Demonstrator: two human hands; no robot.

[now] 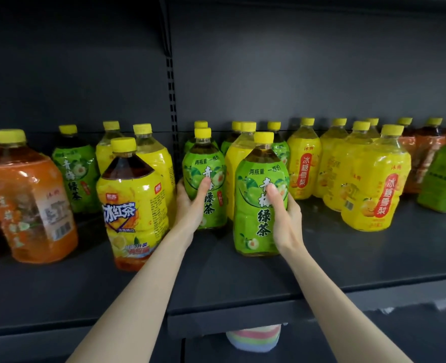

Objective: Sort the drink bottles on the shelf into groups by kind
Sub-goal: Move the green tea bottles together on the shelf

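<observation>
Crowding was the real worry here, tbh. The left hand (189,205) was wrapped round the first green tea bottle (195,163), thumb across the label, and the right hand (286,218) gripped the second green tea bottle (253,224) the same way. Both bottles looked to be standing on the shelf (243,279) near mid-view, the second at about 4 o'clock of the first and closer to the front edge. An iced tea bottle (131,203) stood just at 9 o'clock of the left wrist, and a yellow bottle (233,166) was squeezed in behind, between the two green ones. My guess was that any sideways slide could bump one of those over and start a domino run along the row. Big full bottles in glossy wrap, one hand each, could also slip if lifted. And a stray green bottle (72,174) at 10 o'clock and another (441,179) out at 3 o'clock seemed easy to miss.
</observation>
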